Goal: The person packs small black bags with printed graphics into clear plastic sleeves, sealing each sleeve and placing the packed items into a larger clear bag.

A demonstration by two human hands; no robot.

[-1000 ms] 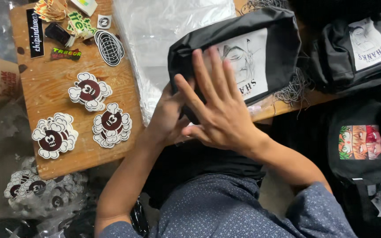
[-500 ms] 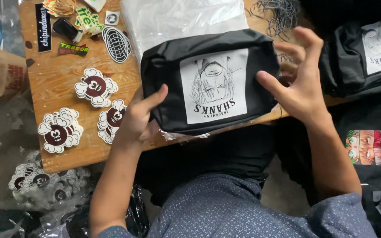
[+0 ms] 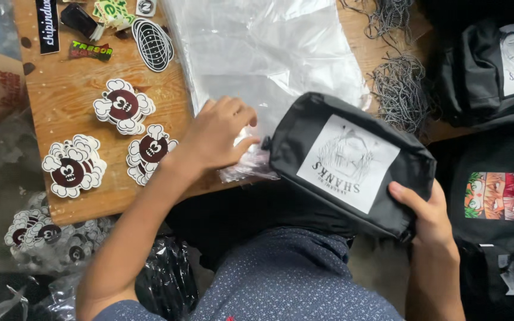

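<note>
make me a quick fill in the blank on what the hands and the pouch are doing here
1. The right hand grips the black pouch by its ____ end.
2. The left hand presses on the stack of clear ____ bags.
3. The printed patch on the pouch is ____ in colour.
4. The cartoon stickers lie on a ____ board.

Missing words: right; plastic; white; wooden

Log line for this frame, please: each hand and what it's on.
left hand: on clear plastic bags, fingers pinching edge | right hand: grips black pouch off table edge | stickers beside
</note>
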